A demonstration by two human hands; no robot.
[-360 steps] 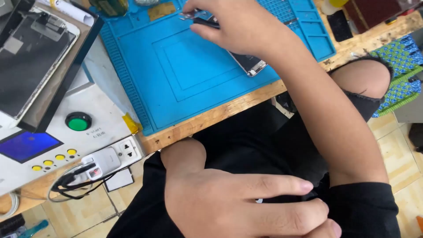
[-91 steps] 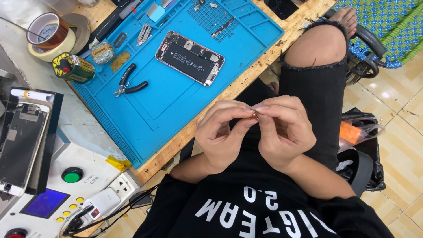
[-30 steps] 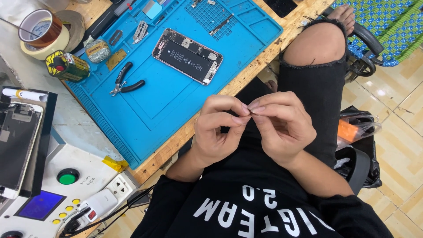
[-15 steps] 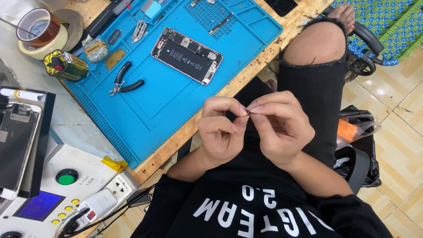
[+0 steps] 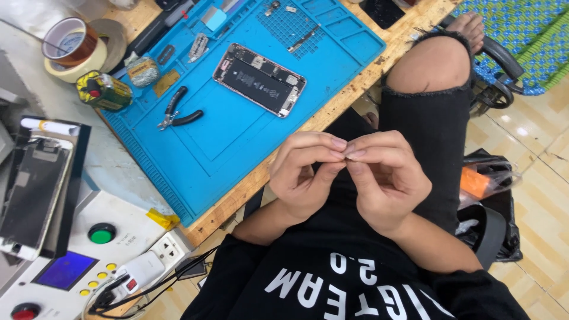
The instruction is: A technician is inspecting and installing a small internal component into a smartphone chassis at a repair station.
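My left hand [image 5: 305, 175] and my right hand [image 5: 385, 178] meet fingertip to fingertip over my lap, pinching something tiny between thumbs and forefingers; the item itself is too small to make out. An opened phone [image 5: 259, 79], its insides showing, lies on the blue work mat [image 5: 237, 136] beyond my hands. Black-handled pliers [image 5: 178, 112] lie on the mat to the phone's left.
Tape rolls [image 5: 80, 44] and a small tin [image 5: 102, 90] sit at the mat's far left. A phone screen [image 5: 32, 195] rests on a white machine [image 5: 112, 237] with a green button. A power strip [image 5: 151, 266] with cables lies near the bench edge. My bent knee [image 5: 435, 65] is on the right.
My hands have stayed together over my lap, with the fingertips shifting slightly as they work the tiny item. Twelve seconds ago one hand was reaching over the mat.
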